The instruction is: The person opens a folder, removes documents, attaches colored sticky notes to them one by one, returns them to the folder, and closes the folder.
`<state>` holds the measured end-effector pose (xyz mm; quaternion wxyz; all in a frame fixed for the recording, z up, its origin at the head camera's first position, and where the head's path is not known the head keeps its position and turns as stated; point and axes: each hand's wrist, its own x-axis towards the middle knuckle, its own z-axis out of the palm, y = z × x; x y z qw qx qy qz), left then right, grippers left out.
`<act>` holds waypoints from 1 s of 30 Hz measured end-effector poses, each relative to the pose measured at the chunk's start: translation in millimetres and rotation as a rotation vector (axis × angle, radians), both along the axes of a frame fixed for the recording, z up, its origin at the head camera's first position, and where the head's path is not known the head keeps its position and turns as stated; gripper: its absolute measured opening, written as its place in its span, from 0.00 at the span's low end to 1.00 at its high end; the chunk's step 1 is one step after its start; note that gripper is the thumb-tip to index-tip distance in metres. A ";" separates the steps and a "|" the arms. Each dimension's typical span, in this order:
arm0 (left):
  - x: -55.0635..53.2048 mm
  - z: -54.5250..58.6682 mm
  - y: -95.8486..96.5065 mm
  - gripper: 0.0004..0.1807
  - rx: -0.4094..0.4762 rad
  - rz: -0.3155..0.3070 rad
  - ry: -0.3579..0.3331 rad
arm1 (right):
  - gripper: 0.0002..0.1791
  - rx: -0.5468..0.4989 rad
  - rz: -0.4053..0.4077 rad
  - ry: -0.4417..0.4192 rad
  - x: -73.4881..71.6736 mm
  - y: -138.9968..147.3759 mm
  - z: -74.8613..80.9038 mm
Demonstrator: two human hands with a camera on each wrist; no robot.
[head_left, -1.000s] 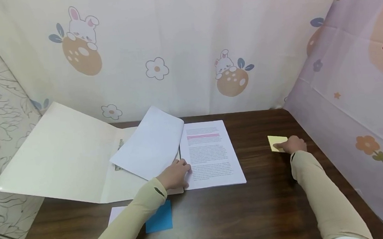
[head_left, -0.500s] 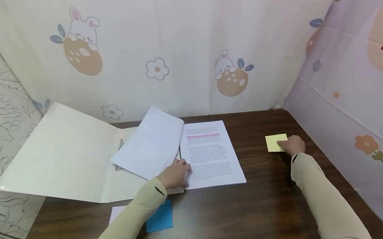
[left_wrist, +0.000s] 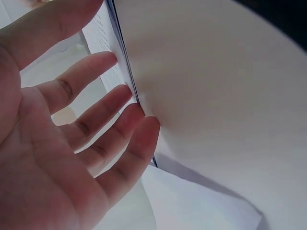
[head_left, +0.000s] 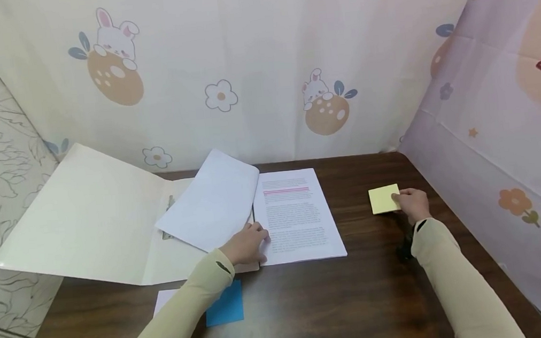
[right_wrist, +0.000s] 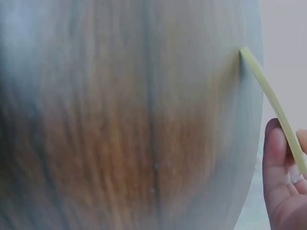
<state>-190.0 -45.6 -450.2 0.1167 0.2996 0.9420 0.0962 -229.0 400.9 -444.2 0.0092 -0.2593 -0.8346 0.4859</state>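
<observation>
Pad of yellow notes (head_left: 382,199) sits on the right side of my head view, pinched between the thumb and fingers of the right hand (head_left: 413,203); I cannot tell whether its far edge touches the table (head_left: 312,310). Well apart from it, the left hand (head_left: 244,245) lies with fingers spread, fingertips against the paper edge where the open folder (head_left: 96,216) meets the printed sheets (head_left: 299,220). Those sheets, one pink band marked near the top, take up the space between my two hands. A turned-over blank sheet (head_left: 212,201) lies across the folder and hides most of a metal clip (head_left: 167,235). Nearer me, the left sleeve (head_left: 181,311) crosses over a white piece (head_left: 162,302) and partly covers a blue square (head_left: 227,307). Beyond the table hangs a curtain (head_left: 259,36) printed with rabbits and flowers
</observation>
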 end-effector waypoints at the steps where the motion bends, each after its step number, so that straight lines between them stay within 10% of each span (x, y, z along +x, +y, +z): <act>1: -0.5 0.3 -0.1 0.27 0.003 0.000 0.002 | 0.28 -0.009 0.002 0.006 0.6 -1.2 1.6; 30: -5.4 -3.4 -0.8 0.16 0.114 0.096 -0.033 | 0.14 -0.427 0.103 0.092 11.0 -54.5 10.7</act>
